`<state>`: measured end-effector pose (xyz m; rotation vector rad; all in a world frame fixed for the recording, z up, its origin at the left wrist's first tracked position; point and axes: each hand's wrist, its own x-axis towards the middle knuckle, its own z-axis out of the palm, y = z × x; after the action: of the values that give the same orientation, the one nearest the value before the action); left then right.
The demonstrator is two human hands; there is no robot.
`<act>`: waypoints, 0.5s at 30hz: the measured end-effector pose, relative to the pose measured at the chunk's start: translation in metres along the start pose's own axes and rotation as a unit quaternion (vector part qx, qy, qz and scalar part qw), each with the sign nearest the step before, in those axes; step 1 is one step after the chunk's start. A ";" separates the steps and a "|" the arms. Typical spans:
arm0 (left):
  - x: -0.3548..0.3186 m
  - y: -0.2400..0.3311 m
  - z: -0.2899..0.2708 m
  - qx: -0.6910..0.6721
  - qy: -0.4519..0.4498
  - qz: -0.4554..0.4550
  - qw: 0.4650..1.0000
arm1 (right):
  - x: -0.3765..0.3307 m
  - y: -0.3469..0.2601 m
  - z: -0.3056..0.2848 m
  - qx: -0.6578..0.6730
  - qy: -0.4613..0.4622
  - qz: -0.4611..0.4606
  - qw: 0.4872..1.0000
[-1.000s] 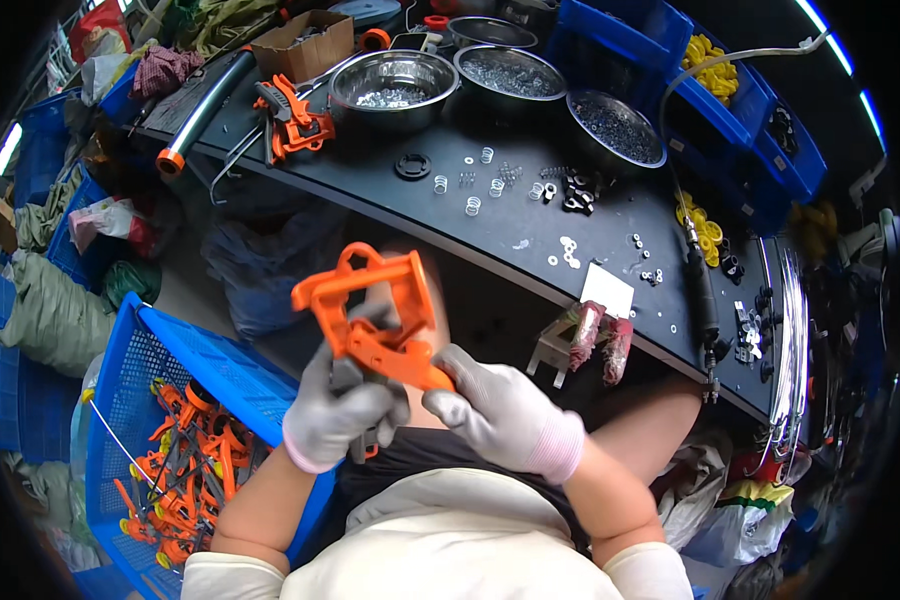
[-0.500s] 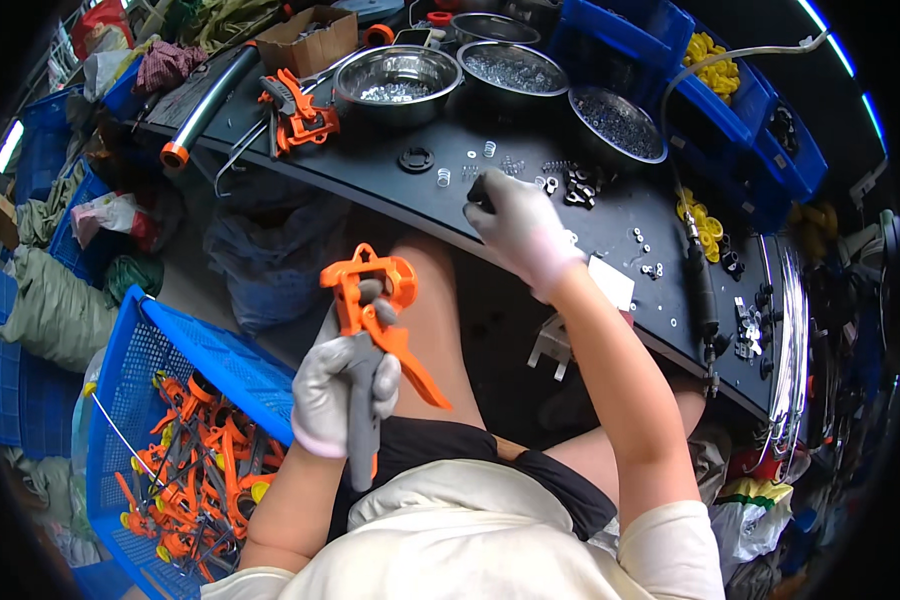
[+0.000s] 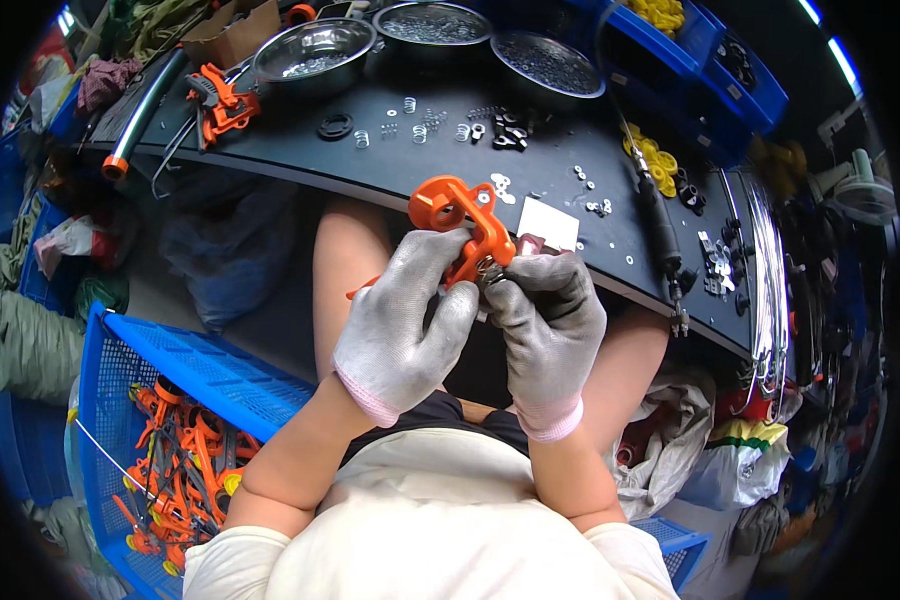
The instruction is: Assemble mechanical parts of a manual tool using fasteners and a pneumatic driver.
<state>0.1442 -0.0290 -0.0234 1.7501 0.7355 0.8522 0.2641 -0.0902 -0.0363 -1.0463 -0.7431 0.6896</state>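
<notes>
Head cam: L hand (image 3: 402, 325) gripped orange clamp (image 3: 486, 234), which jutted past its fingers; R hand (image 3: 553, 325) pinched prob. a spring (image 3: 489, 268) near L fingers. Spring straight + clamp steady prob. worked best.

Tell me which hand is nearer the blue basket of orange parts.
Left. The left hand, gripping an orange clamp piece, is to the right of the blue basket; the right hand is farther right, pinching at a spring by that piece.
</notes>
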 end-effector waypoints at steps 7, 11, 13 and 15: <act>0.006 -0.002 0.005 0.036 -0.021 0.050 0.998 | -0.002 -0.008 -0.015 0.101 -0.032 0.127 0.986; 0.010 0.001 0.008 0.060 -0.028 0.027 0.997 | 0.003 -0.015 -0.024 0.020 -0.061 0.118 0.991; 0.011 -0.004 0.008 0.080 -0.016 0.011 0.997 | 0.009 -0.022 -0.024 -0.090 -0.084 0.113 0.986; 0.009 -0.019 0.009 0.037 -0.012 0.001 0.999 | 0.011 -0.012 -0.028 -0.097 -0.127 0.089 0.983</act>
<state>0.1554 -0.0208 -0.0413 1.8242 0.7582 0.8142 0.2947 -0.0995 -0.0320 -1.2251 -0.9600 0.9301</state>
